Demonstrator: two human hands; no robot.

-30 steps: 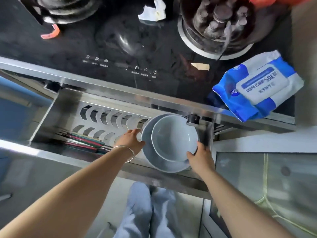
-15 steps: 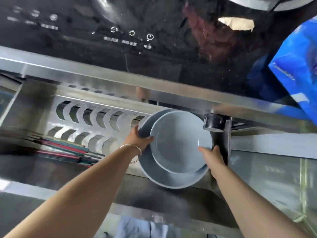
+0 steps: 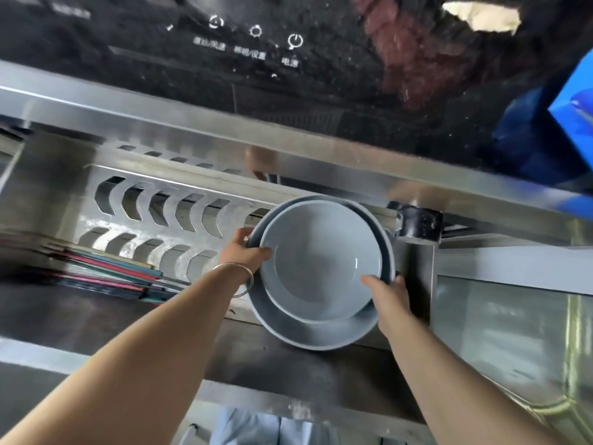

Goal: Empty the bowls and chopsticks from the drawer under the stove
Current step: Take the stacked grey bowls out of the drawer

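A small grey-blue bowl (image 3: 317,261) sits nested in a larger grey-blue bowl (image 3: 321,335) at the right end of the open steel drawer (image 3: 96,316) under the stove. My left hand (image 3: 244,255) grips the left rims of the stack, thumb over the small bowl's edge. My right hand (image 3: 385,290) grips the right rims, thumb on the inner bowl's lip. The stack looks lifted a little and tilted toward me. Several coloured chopsticks (image 3: 109,274) lie in a bundle at the drawer's left side.
The black glass stove top (image 3: 288,75) with touch controls lies just beyond the drawer. A blue wipes packet (image 3: 574,104) lies on it at the right edge. A black roller (image 3: 417,224) sits right of the bowls. The slotted steel rack (image 3: 154,213) lines the drawer's back.
My head has moved closer to the drawer. Both hands have closed on the rims of the stacked bowls, and the stack has risen slightly toward me.
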